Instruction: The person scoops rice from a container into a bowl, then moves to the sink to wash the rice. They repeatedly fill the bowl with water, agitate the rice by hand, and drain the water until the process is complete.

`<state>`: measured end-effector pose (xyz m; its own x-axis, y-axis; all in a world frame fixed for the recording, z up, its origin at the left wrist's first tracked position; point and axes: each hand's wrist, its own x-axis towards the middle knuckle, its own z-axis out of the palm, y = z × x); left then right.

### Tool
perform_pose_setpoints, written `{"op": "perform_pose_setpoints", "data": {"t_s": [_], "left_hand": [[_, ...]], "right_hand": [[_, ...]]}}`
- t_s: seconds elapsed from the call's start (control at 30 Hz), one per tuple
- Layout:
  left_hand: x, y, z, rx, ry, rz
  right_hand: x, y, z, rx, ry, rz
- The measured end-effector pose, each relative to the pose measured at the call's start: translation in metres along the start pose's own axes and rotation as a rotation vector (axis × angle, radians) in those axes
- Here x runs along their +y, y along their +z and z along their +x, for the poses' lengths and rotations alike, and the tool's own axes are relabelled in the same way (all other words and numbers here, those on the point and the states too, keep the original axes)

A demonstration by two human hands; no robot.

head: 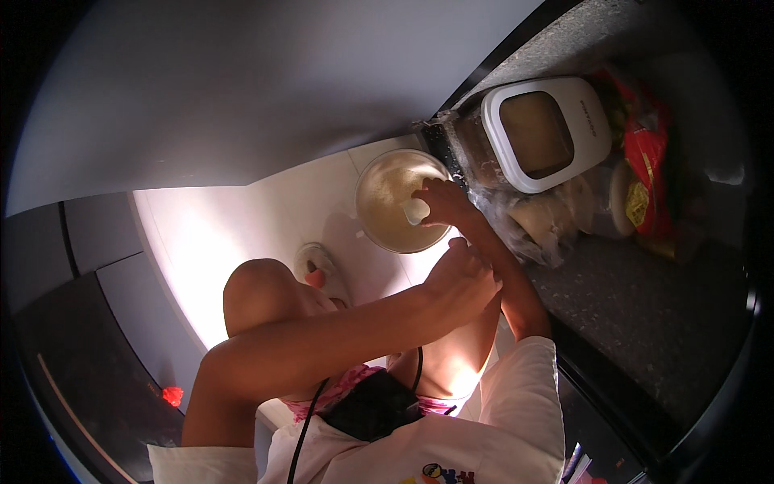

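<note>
My right hand (444, 202) reaches over a round metal bowl (378, 215) on the tiled floor, its fingers around a small translucent cup (415, 212). The bowl holds a pale, cloudy or grainy substance; which of the two cannot be told. My left hand (464, 275) lies across in front of my right forearm, near the right knee. Its fingers are curled, and what may be within them is hidden.
Right of the bowl, a dark speckled surface (629, 308) bears a white-lidded container (583, 124), clear plastic bags (538, 224) and a red packet (647, 163). A large grey panel (242, 91) stands beyond the bowl. A slippered foot (320, 272) rests left of it.
</note>
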<state>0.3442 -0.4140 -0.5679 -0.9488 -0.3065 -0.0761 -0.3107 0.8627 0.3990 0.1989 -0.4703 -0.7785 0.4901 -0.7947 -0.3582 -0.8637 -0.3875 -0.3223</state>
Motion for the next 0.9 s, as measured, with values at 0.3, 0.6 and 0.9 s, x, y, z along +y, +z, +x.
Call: {"op": "perform_pose_setpoints", "data": {"t_s": [0.3,0.6,0.9], "left_hand": [[-0.003,-0.007,0.002,-0.030,-0.003,-0.025],[-0.007,-0.009,0.002,-0.070,-0.030,-0.028],[-0.006,-0.012,0.001,-0.115,-0.049,-0.053]], "right_hand": [[-0.017,-0.046,-0.003,-0.035,0.035,-0.073],[-0.018,-0.144,-0.052,0.079,0.351,0.549],[0.075,-0.195,-0.076,0.387,0.879,0.911]]}}
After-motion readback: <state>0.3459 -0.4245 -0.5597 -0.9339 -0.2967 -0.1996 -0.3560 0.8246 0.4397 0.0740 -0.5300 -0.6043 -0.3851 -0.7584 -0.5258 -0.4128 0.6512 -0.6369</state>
